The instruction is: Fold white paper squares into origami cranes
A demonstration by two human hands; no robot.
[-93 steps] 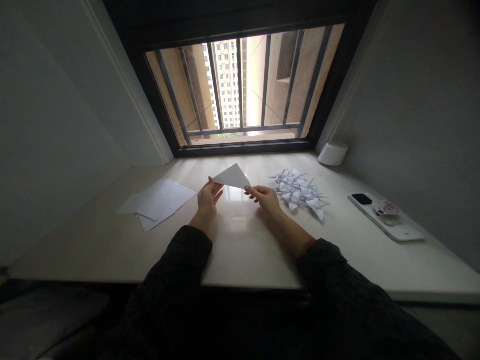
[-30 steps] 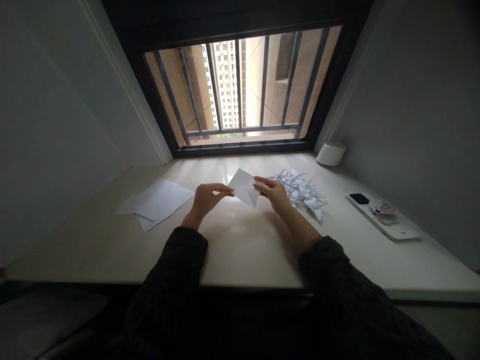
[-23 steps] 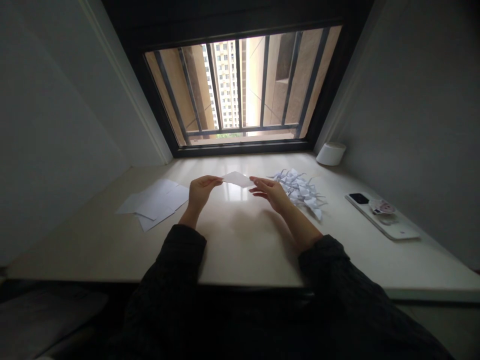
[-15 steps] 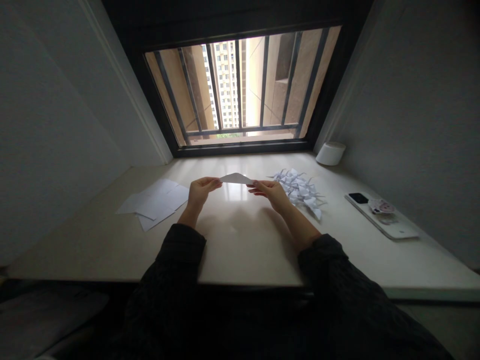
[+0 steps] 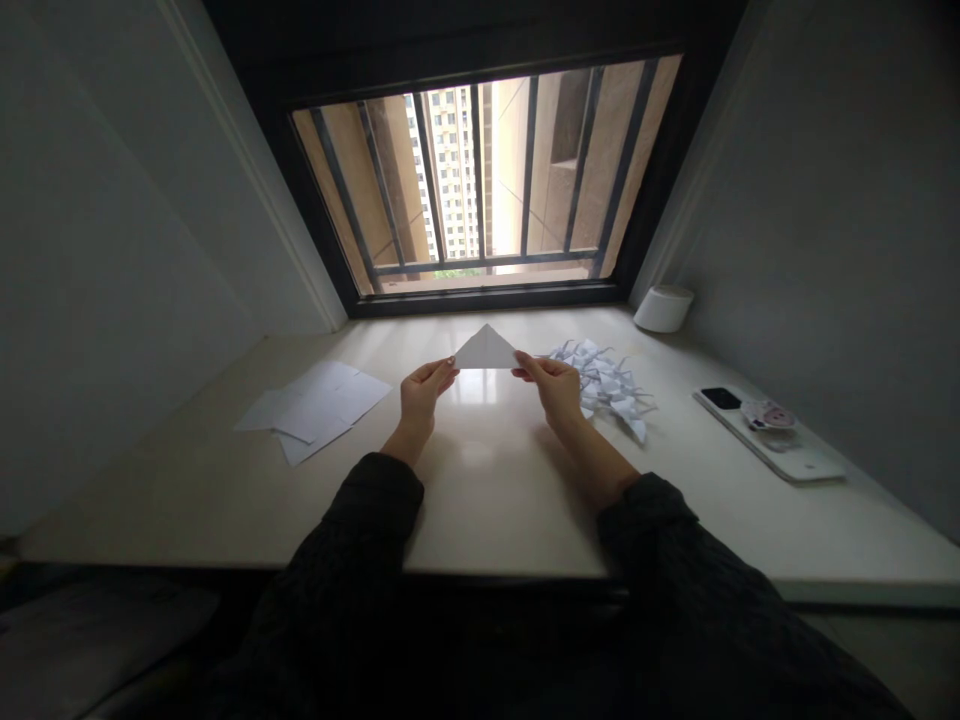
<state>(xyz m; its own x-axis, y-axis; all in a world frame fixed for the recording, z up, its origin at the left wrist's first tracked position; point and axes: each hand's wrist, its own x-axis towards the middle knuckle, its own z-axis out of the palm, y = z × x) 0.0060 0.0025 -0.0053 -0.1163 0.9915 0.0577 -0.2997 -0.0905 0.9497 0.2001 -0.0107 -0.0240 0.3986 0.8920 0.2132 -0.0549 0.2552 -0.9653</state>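
Observation:
A white sheet of paper folded into a triangle (image 5: 486,350) is held up above the white counter, its point facing the window. My left hand (image 5: 426,390) pinches its left corner between thumb and fingers. At the right corner, my right hand (image 5: 553,384) grips the paper the same way. Just beyond my right hand lies a pile of folded paper cranes (image 5: 604,380), partly hidden by that hand. Several flat white paper sheets (image 5: 322,400) overlap on the counter to the left of my left hand.
The white counter (image 5: 480,500) runs up to a barred window (image 5: 487,290) with a dark frame. On the right lies a white phone (image 5: 780,440) with a round grip on its back. A white cylindrical object (image 5: 664,308) stands in the back right corner, and walls close both sides.
Both hands have shifted slightly right with the paper. The triangle is now tilted so that more of its face shows and its peak stands higher.

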